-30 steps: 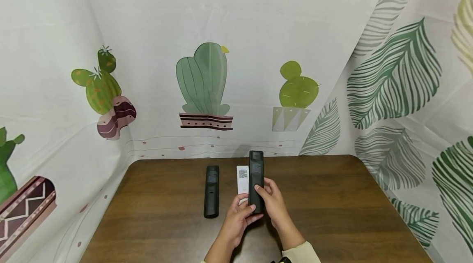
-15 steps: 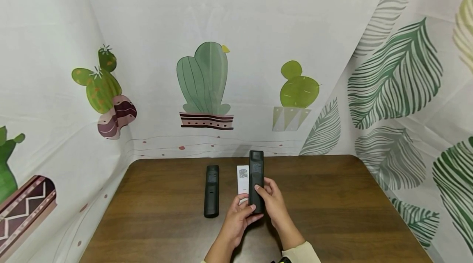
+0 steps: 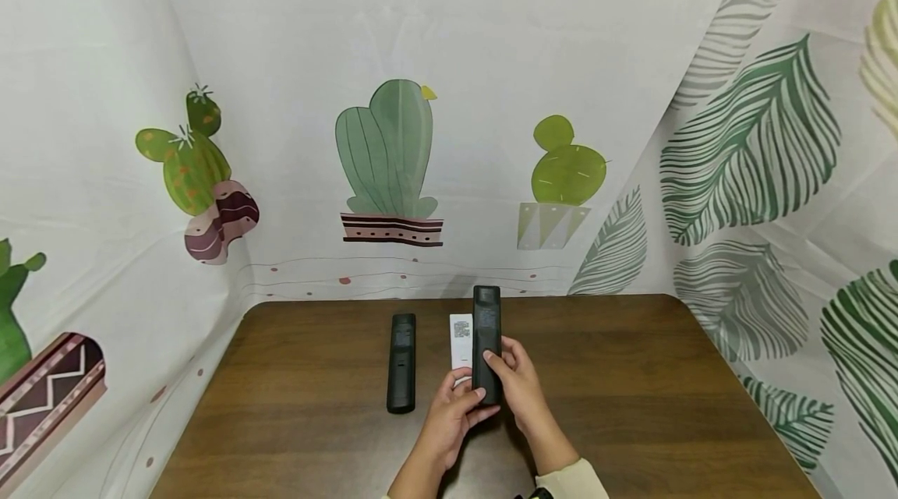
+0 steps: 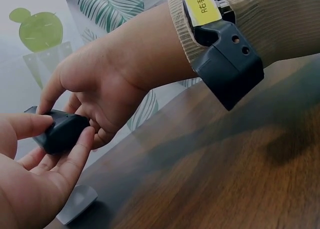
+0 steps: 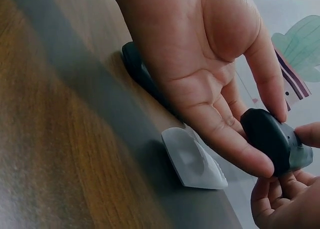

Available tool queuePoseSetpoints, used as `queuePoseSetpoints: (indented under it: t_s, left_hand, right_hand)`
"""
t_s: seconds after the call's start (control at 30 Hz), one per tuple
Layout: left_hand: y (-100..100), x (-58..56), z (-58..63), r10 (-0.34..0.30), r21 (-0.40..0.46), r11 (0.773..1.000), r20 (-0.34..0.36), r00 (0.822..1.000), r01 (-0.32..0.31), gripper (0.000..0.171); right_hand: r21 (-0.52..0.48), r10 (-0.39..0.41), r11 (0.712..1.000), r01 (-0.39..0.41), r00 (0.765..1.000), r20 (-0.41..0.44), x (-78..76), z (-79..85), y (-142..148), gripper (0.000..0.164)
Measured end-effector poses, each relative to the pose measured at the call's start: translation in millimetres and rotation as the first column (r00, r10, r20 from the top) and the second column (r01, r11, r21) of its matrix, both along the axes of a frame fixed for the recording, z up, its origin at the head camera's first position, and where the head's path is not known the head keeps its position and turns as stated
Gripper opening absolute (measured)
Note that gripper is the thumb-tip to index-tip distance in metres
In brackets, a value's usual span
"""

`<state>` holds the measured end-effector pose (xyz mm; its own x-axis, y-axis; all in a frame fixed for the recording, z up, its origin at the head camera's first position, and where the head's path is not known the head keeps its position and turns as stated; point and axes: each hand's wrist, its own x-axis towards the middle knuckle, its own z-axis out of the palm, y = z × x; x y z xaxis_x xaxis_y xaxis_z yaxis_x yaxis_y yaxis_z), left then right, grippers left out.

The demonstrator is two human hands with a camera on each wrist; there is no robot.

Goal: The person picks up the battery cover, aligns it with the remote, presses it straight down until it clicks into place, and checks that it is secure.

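Both hands hold a black remote control [image 3: 486,320], its back with a printed label turned up. My left hand [image 3: 447,417] grips the near end, thumb on the back and fingers beneath. On its right side my right hand [image 3: 525,390] holds the remote, with the thumb lying on the back near the middle. In the left wrist view, fingers of both hands surround the held remote [image 4: 62,133]. A white remote control [image 3: 461,339] lies label-up on the table, just left of the held one and partly covered by my left hand. In the right wrist view the white remote [image 5: 192,159] sits below my left hand [image 5: 200,74].
Farther left, a second black remote control [image 3: 401,366] lies back-up on the brown wooden table [image 3: 316,374]. A white cloth [image 3: 477,31] printed with cacti and leaves hangs behind the table and along its sides. A strapped camera mount [image 4: 230,64] sits on my right wrist.
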<state>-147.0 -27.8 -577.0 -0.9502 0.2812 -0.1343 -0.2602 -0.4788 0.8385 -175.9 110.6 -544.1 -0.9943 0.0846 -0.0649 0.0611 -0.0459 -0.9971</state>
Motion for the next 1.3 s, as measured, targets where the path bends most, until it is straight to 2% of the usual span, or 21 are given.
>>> queuePoseSetpoints:
  t_s: [0.77, 1.13, 1.3]
  left_hand:
    - [6, 3.0, 6.9, 0.011, -0.029, 1.0, 0.01, 1.0, -0.01, 0.054]
    - [8, 5.0, 7.9, -0.036, -0.052, 0.998, -0.028, 0.999, 0.034, 0.061]
    - [9, 6.1, 8.6, -0.046, -0.077, 0.996, -0.024, 0.999, 0.044, 0.059]
  right_hand:
    - [0.023, -0.013, 1.0, 0.014, 1.0, -0.014, 2.6, 2.5, 10, 0.045]
    - [0.042, -0.041, 0.998, 0.042, 0.999, -0.017, 0.4, -0.3, 18, 0.045]
    - [0.058, -0.05, 0.997, 0.05, 0.999, -0.013, 0.2, -1.9, 23, 0.046]
